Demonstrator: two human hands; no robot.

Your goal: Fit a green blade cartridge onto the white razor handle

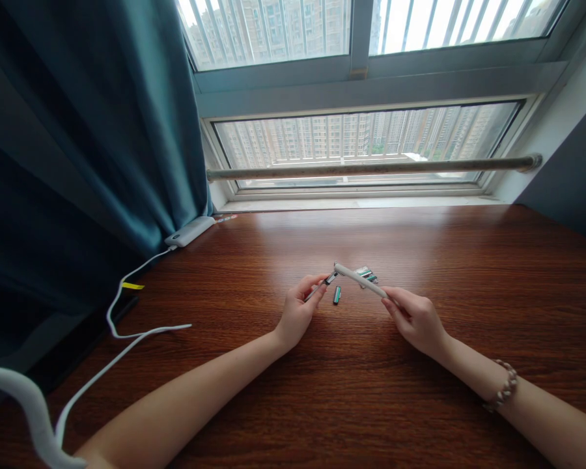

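My right hand (pixel 417 319) is closed round one end of a slim white stick-shaped device (pixel 359 279), which slants up to the left over the wooden desk (pixel 351 391). My left hand (pixel 297 312) pinches a thin dark-and-silver rod-like piece (pixel 323 284) whose tip points at the white device's far end. A small green battery (pixel 337 295) lies on the desk between my hands. More green batteries in a clear wrapper (pixel 368 273) lie just behind the white device.
A white power bank (pixel 190 230) sits at the desk's back left by the teal curtain (pixel 78 143), with a white cable (pixel 127 326) trailing to the front left. A window with a metal rail (pixel 371 168) runs along the back. A beaded bracelet (pixel 504 385) is on my right wrist.
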